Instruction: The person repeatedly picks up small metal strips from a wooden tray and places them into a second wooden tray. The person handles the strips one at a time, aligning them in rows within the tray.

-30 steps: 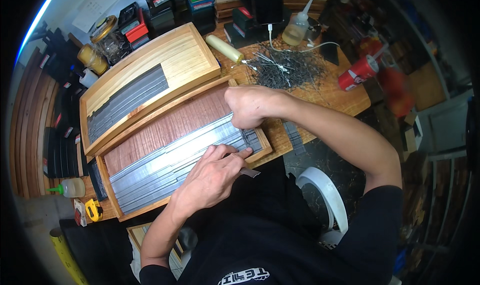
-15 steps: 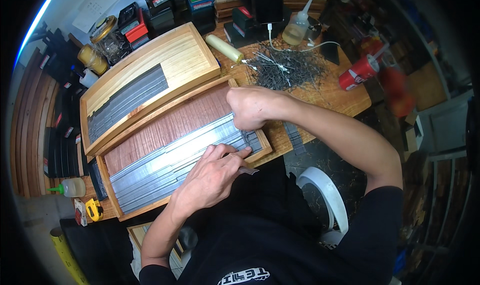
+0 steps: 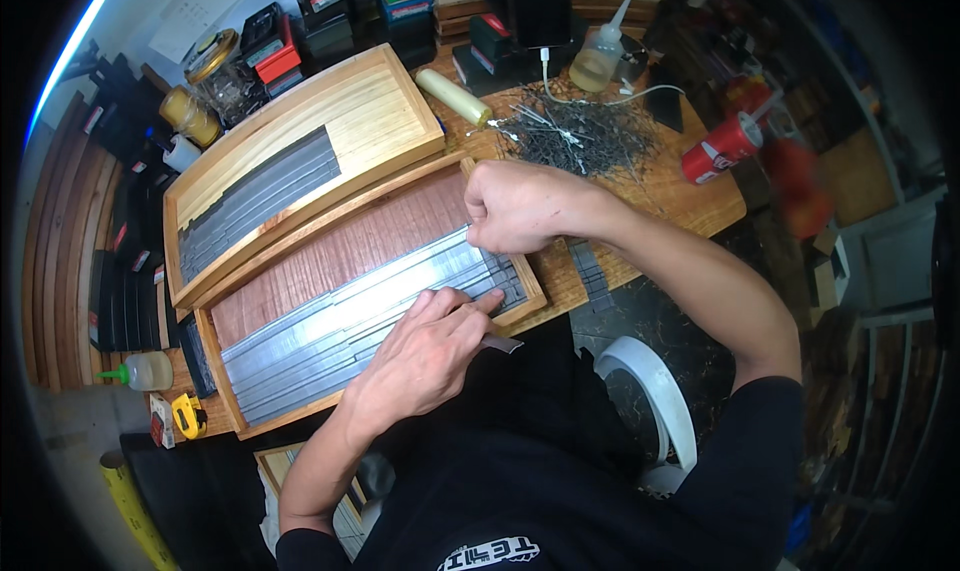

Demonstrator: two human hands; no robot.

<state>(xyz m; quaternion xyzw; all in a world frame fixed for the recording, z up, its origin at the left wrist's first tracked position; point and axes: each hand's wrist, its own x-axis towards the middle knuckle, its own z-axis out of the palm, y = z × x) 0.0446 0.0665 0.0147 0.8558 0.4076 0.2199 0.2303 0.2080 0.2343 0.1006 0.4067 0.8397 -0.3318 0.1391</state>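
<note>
Metallic grey strips (image 3: 330, 321) lie side by side in a shallow wooden tray (image 3: 222, 379) with a reddish-brown base. My left hand (image 3: 425, 341) rests on the strips near the tray's right end, a finger stretched out to the right. A small flat greyish piece (image 3: 503, 344) pokes out beside it over the near rim; whether the hand holds it is unclear. At the strips' upper right end, my right hand (image 3: 515, 206) is closed with its fingertips down at their edge. What it pinches is hidden.
Behind stands a second wooden tray (image 3: 385, 81) with darker grey strips (image 3: 270, 191). To the right lie a pile of thin dark pieces (image 3: 590, 136), a squeeze bottle (image 3: 595, 66) and a red can (image 3: 720, 149). A yellow tape measure (image 3: 188, 416) sits at left.
My right hand has lifted and turned slightly at the strips' end, its curled fingers now showing more. My left hand stays in place. The whole view has shifted a little.
</note>
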